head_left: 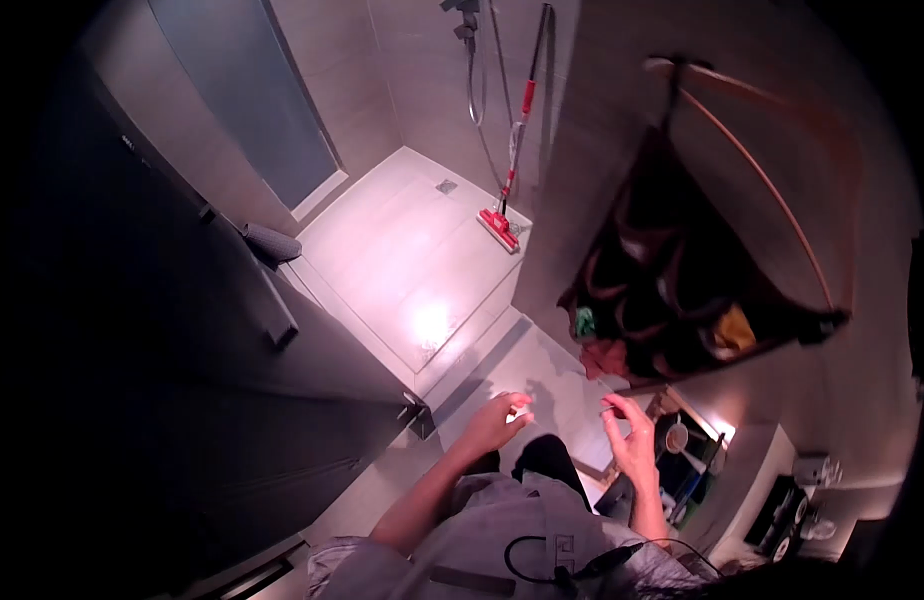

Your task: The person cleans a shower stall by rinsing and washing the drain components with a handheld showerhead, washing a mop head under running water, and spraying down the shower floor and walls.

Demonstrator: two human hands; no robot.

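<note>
1. Left hand (497, 418): raised in front of the body, open in a loose curl, fingers bent and thumb set apart from them, above the pale floor (559, 368).
2. Right hand (637, 442): raised opposite the left and well apart from it, likewise open, fingers curved inward, thumb toward the left.
3. Dark fabric hanging (672, 230): suspended on the wall beyond the right hand, its lower edge near the fingers; several pocket-like folds show. A curved rod (750, 160) runs along its right side.
4. Contents of the hanging: a pink cloth (604, 358) at the lower edge, just above the right hand; a green item (584, 322) at the left; a yellow cloth (734, 330) at the right.
5. Container (667, 400): beside the right forearm, holding a long-handled utensil (679, 440) and other pieces too dim to identify.
6. Shower floor (372, 240): ahead of the hands, with a square drain (446, 186) and a bright patch of reflected light near its front corner.
7. Mop (498, 230): red head on the shower floor, handle leaning upright near the wall, beside the shower hose (474, 95).
8. Grey roll (272, 242): at the shower's left edge, near a dark panel (132, 380).
</note>
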